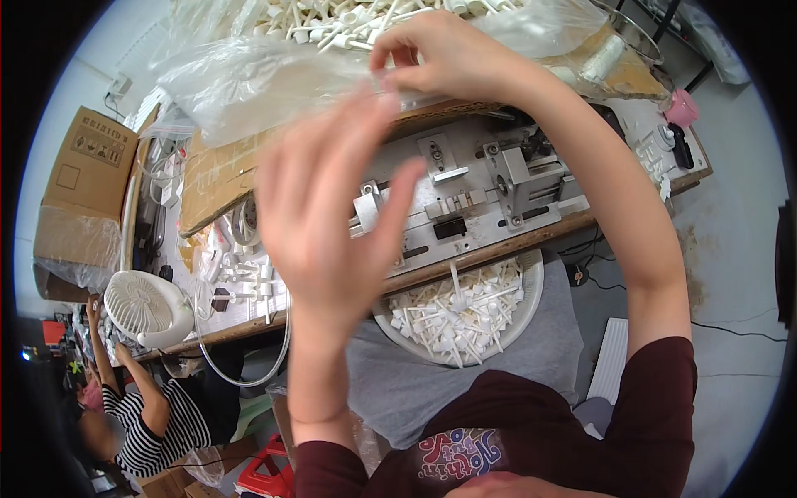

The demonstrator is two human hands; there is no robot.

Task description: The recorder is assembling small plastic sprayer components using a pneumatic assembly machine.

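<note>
My left hand (320, 203) is raised in front of the bench, smeared by motion. Its thumb stands apart from the fingers, and nothing shows in it. Farther off, my right hand (436, 58) reaches over a cardboard box, its thumb and fingers pinched at the edge of a clear plastic bag (241, 87). Beyond the bag's edge lies a heap of white plastic stick-shaped parts (353, 21). Below both hands, a metal fixture (455, 203) with clamps and blocks is on the bench, partly hidden by my left hand.
A round tub (538, 286) of similar white parts rests at my lap. The box's cardboard flap (220, 178) overhangs the bench. At left are a white fan (145, 307), a tall carton (87, 166) and a co-worker in a striped shirt (174, 415). A pink cup (682, 108) stands right.
</note>
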